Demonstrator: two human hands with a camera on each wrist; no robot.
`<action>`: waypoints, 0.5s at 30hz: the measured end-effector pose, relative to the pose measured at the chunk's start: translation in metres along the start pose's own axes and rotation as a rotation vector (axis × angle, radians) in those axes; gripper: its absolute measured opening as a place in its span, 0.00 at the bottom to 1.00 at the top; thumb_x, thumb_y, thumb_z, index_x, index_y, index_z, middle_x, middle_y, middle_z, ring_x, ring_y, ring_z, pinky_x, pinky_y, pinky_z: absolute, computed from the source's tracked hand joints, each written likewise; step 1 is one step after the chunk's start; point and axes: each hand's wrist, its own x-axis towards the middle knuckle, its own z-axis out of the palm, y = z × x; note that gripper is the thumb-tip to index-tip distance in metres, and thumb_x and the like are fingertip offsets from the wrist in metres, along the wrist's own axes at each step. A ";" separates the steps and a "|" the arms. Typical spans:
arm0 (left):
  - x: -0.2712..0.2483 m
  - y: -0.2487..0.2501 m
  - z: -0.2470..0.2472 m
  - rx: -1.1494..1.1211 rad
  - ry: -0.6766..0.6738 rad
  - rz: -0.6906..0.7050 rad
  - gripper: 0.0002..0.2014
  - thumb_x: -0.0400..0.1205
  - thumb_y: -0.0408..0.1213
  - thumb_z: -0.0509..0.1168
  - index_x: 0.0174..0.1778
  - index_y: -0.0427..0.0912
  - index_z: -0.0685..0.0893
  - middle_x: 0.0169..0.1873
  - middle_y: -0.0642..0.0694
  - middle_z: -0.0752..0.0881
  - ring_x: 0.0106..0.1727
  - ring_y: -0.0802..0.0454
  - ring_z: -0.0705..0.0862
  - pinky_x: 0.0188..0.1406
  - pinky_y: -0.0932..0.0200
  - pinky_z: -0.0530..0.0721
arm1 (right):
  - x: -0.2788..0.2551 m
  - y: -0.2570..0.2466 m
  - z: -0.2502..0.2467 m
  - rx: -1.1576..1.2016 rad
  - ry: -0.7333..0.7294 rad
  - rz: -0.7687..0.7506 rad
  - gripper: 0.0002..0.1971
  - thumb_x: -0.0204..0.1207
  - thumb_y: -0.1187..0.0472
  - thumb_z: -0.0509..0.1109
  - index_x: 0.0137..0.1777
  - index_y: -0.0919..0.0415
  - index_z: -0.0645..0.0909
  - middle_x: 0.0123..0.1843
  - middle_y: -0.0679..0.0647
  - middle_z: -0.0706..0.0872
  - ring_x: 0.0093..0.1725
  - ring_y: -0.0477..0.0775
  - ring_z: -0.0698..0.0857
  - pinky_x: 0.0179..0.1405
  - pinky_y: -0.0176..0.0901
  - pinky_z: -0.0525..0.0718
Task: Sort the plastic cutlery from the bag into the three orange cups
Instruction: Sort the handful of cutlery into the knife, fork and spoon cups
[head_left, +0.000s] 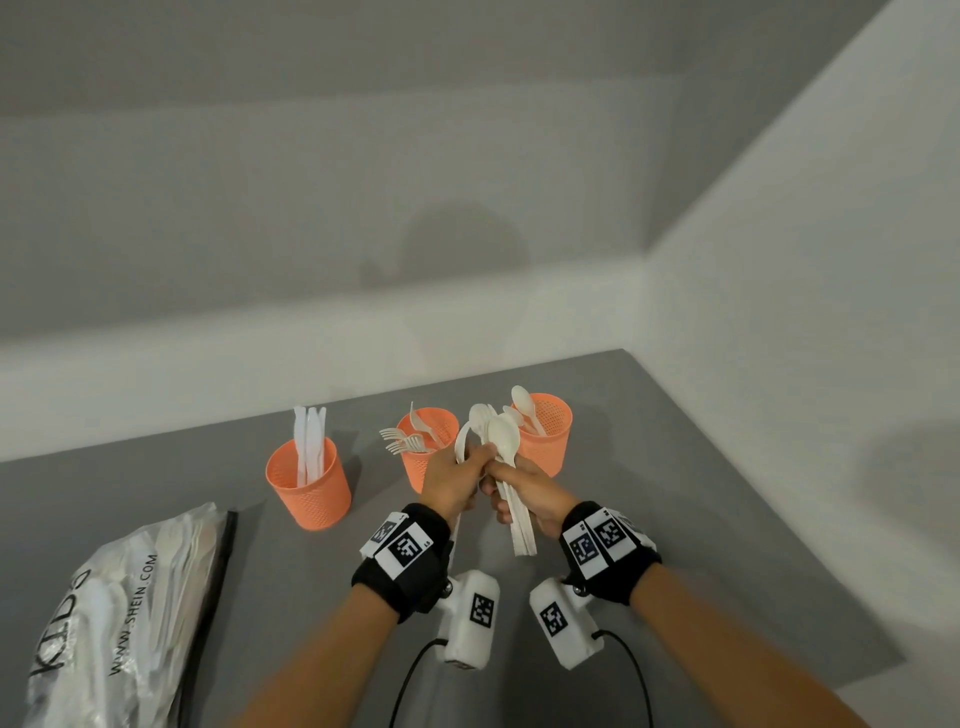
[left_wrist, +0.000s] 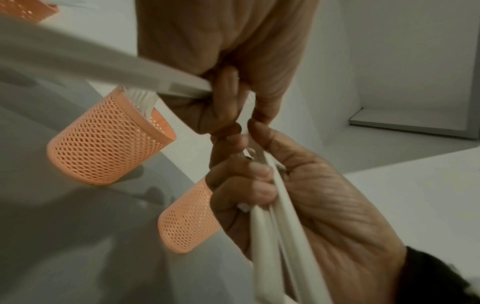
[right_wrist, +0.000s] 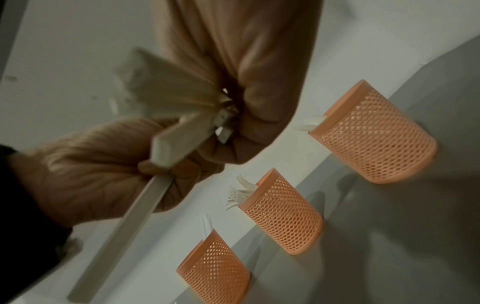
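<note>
White plastic spoons (head_left: 501, 441), bowls upward

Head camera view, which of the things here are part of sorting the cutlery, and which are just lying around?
Part of the job:
- spoons, a bunch gripped by the left hand and right hand
- knife cup
- fork cup
- spoon cup
- plastic bag with cutlery inside

Just there:
- grey table
- wrist cameras and their cables
</note>
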 end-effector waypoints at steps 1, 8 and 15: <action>0.000 0.001 0.001 -0.006 0.014 -0.008 0.12 0.81 0.37 0.62 0.31 0.39 0.79 0.19 0.44 0.75 0.12 0.59 0.69 0.12 0.68 0.64 | 0.000 0.000 0.000 0.013 -0.005 0.007 0.09 0.85 0.61 0.56 0.44 0.60 0.75 0.31 0.55 0.73 0.16 0.43 0.71 0.16 0.32 0.70; 0.000 0.011 0.009 0.023 0.213 0.123 0.05 0.79 0.30 0.59 0.38 0.35 0.77 0.25 0.45 0.77 0.25 0.52 0.76 0.21 0.64 0.72 | -0.001 0.000 0.005 0.065 -0.014 0.006 0.15 0.86 0.56 0.54 0.41 0.60 0.75 0.30 0.54 0.77 0.20 0.44 0.73 0.21 0.34 0.73; 0.019 0.027 -0.010 -0.171 0.452 0.131 0.08 0.83 0.34 0.54 0.45 0.33 0.73 0.29 0.43 0.77 0.30 0.46 0.77 0.29 0.61 0.77 | -0.001 0.000 0.001 0.028 0.055 -0.054 0.11 0.86 0.55 0.55 0.49 0.52 0.78 0.29 0.53 0.74 0.20 0.45 0.72 0.20 0.34 0.72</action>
